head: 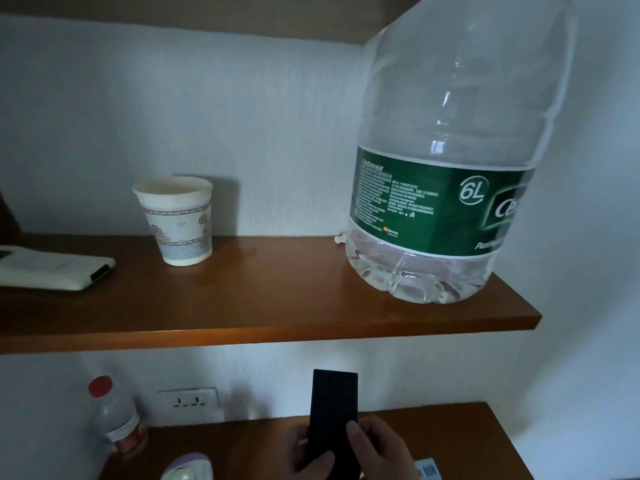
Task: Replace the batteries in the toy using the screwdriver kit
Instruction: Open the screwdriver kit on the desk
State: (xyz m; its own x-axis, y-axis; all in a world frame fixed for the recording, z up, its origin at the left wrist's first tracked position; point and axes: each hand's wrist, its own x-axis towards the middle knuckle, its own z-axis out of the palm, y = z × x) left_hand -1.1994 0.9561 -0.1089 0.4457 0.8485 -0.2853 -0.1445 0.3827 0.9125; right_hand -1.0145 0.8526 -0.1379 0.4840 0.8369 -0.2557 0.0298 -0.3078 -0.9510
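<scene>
Nearest, 2 hands hold 1 black case [334, 403] upright over the desk [450, 434]. The left hand [300, 457] curls round its left side and the right hand [382, 452] grips its right side, thumb on the front. On the desk, 1 purple and white toy [188, 470] lies near left, and 1 blue and white packet [426, 472] lies near right. 1 small bottle [116, 422] with a red cap stands far left. 1 wall socket [188, 401] sits behind. On the shelf [242, 306] above stand 1 paper cup [178, 221] and 1 big 6L water bottle [446, 161], well apart.
</scene>
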